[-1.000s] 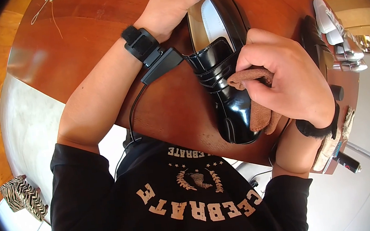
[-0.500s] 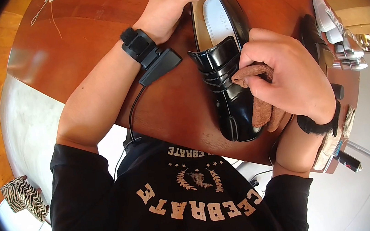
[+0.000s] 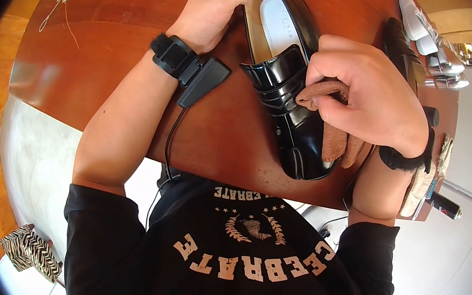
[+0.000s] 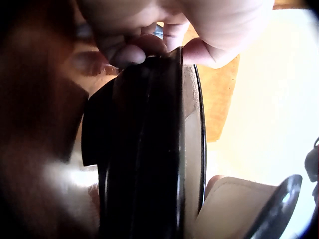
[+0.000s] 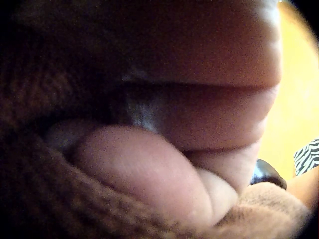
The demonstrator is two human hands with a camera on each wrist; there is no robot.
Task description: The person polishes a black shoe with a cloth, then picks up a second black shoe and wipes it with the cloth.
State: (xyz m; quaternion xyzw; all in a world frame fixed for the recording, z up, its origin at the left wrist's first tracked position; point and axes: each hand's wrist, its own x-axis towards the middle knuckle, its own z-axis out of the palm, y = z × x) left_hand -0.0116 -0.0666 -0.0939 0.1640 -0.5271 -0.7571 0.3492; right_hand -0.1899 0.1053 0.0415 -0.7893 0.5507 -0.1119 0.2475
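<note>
A glossy black loafer (image 3: 283,74) with a pale insole lies over the brown table, toe toward the person's body. At its heel, my left hand (image 3: 216,8) pinches the back rim, thumb at the inner edge; the left wrist view shows the fingers (image 4: 132,55) on the outside of the heel. My right hand (image 3: 361,88) grips a bunched brown cloth (image 3: 335,141) against the side of the shoe, near the strap across the upper. Curled fingers (image 5: 214,114) press into the cloth's folds in the right wrist view. The loafer's far side is hidden behind this hand.
White sneakers (image 3: 416,25) and more shoes stand along the table's right edge. A spray can (image 3: 445,206) lies at the lower right by a beige cloth (image 3: 418,190). Thin string (image 3: 57,10) lies at the far left. A zebra-striped box (image 3: 29,252) is beyond the table.
The loafer has shifted slightly right and tilted a little, with my left hand following at the heel. My right hand and cloth moved slightly right, then stayed nearly still.
</note>
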